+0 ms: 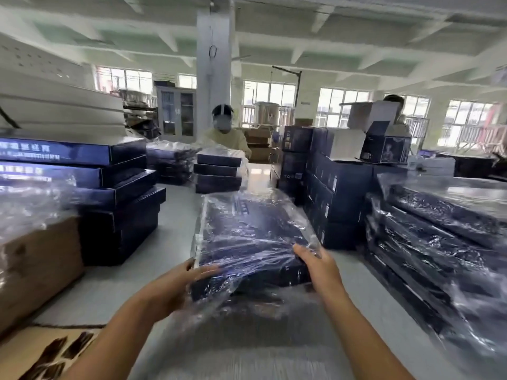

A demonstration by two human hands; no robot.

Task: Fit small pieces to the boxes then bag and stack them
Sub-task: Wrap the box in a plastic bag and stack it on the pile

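A long dark blue box (247, 231) lies in front of me on the grey table (175, 215), wrapped in a clear plastic bag (255, 319) whose loose end trails toward me. My left hand (178, 283) holds the box's near left corner, fingers laid over the top. My right hand (318, 267) grips the near right corner through the plastic. The near end of the box is lifted off the table.
Bagged blue boxes are stacked at the right (444, 242). Unbagged blue boxes pile at the left (109, 193) beside a brown carton (35, 270). Small dark pieces lie on cardboard (52, 355) at lower left. A masked person (223, 127) works behind another stack (218, 174).
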